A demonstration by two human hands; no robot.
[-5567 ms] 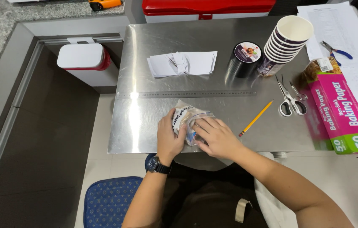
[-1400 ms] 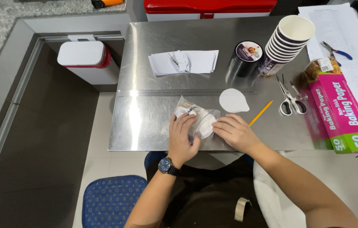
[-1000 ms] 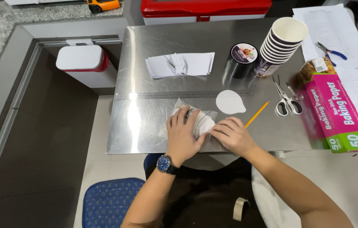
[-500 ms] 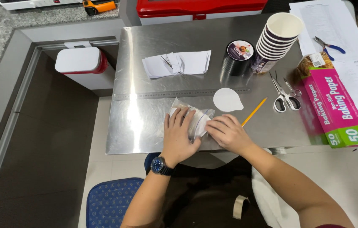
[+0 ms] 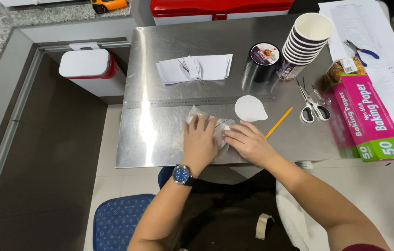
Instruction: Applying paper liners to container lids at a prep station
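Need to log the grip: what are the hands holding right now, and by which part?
Neither grips anything. The left hand lies flat on the sheet of translucent paper, pinning its middle to the steel table; the right hand fingers press its right edge.

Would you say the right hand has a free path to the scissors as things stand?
Probably yes: the right hand lies on the paper, and only the pencil lies on the bare tabletop between it and the scissors.

A food-prep or craft workroom: a stainless steel table carries stacked paper cups and a baking paper box at its right edge, scissors beside them.
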